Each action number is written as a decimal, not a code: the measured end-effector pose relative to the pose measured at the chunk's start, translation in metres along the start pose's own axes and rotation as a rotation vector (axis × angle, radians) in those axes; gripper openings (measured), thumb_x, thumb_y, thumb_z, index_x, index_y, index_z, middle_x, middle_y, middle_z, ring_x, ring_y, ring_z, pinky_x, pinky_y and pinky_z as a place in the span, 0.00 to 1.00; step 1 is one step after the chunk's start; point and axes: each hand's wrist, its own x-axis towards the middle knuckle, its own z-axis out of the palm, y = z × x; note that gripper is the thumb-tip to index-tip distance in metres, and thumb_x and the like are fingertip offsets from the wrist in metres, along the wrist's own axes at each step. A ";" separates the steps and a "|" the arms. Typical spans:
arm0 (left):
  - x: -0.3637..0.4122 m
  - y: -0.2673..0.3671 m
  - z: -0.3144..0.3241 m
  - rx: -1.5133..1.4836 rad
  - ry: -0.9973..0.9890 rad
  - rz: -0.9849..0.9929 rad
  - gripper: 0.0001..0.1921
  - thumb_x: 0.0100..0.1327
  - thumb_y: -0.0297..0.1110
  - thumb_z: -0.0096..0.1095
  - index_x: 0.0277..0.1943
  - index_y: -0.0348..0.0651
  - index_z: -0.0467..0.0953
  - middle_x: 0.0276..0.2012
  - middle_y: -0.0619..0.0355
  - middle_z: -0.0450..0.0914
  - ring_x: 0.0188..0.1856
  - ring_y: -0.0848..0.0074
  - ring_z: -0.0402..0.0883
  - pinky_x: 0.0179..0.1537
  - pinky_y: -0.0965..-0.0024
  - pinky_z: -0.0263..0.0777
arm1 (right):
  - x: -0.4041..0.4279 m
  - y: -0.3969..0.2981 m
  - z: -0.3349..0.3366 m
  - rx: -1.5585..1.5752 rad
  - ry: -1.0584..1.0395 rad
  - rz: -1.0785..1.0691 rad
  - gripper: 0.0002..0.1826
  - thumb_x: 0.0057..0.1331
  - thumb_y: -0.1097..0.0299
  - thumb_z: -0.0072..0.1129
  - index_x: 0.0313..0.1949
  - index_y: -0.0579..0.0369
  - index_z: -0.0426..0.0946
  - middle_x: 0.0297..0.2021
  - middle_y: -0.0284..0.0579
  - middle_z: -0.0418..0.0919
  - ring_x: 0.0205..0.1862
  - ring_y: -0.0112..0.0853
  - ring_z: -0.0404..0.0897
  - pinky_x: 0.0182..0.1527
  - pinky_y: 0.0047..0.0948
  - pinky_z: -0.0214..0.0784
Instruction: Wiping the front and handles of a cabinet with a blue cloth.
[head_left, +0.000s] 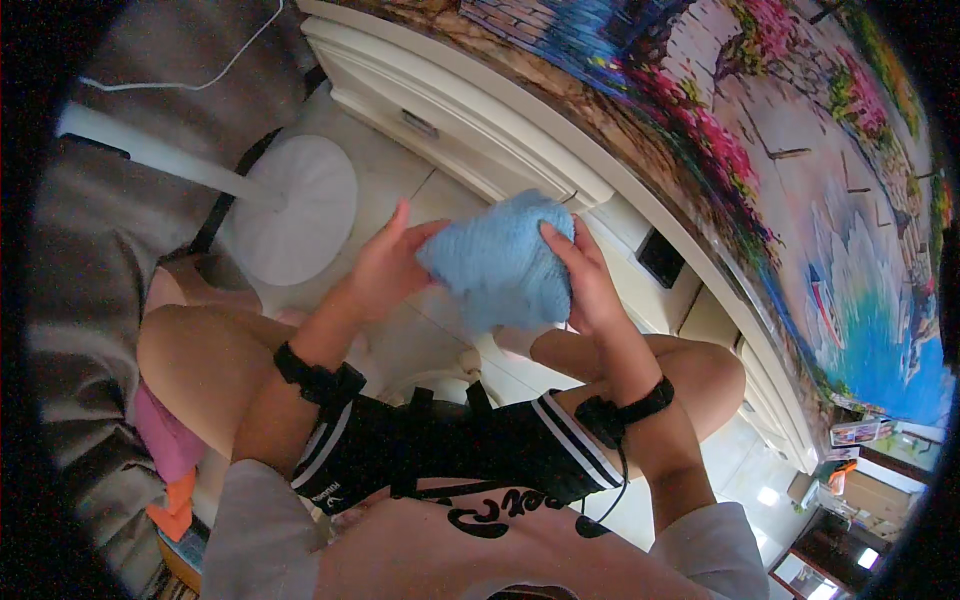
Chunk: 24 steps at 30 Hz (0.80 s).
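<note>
A light blue knitted or towel-like cloth (499, 259) hangs in the air in front of me, a little blurred. My right hand (589, 274) grips its right edge, thumb on the near face and fingers behind. At the left corner of the cloth is my left hand (394, 259), its thumb raised away from the fabric. The fingertips of that hand are partly hidden behind the cloth, so whether they pinch it does not show. Black straps with small devices circle both forearms, and black shorts (457, 442) with white stripes cover my lap.
To the left, a white stand with a round base (304, 214) rises from the tiled floor beside a brown sofa cover (82, 247). Ahead runs a cream cabinet (450, 112) with drawers. A colourful painted scene (795, 157) spans the upper right. Pink and orange cloths (169, 435) lie at left.
</note>
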 end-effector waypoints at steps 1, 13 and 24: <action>0.000 0.001 0.004 -0.011 -0.002 0.034 0.33 0.62 0.60 0.33 0.58 0.39 0.62 0.54 0.56 0.68 0.56 0.69 0.65 0.55 0.64 0.56 | -0.001 -0.001 0.002 0.036 0.026 0.027 0.17 0.60 0.66 0.53 0.47 0.55 0.63 0.42 0.42 0.69 0.45 0.30 0.69 0.49 0.31 0.63; -0.006 0.017 -0.006 0.255 0.139 0.146 0.25 0.54 0.38 0.51 0.56 0.43 0.62 0.47 0.59 0.71 0.49 0.73 0.70 0.51 0.64 0.63 | 0.005 0.004 -0.011 -0.206 -0.042 0.064 0.15 0.59 0.67 0.54 0.46 0.52 0.65 0.40 0.34 0.71 0.44 0.25 0.70 0.44 0.27 0.64; -0.005 0.013 -0.010 0.471 0.327 0.169 0.23 0.54 0.24 0.48 0.56 0.40 0.63 0.50 0.56 0.71 0.50 0.71 0.72 0.52 0.67 0.66 | 0.012 0.017 -0.019 -0.064 0.007 0.190 0.15 0.57 0.68 0.56 0.43 0.47 0.64 0.37 0.32 0.70 0.40 0.24 0.70 0.39 0.24 0.63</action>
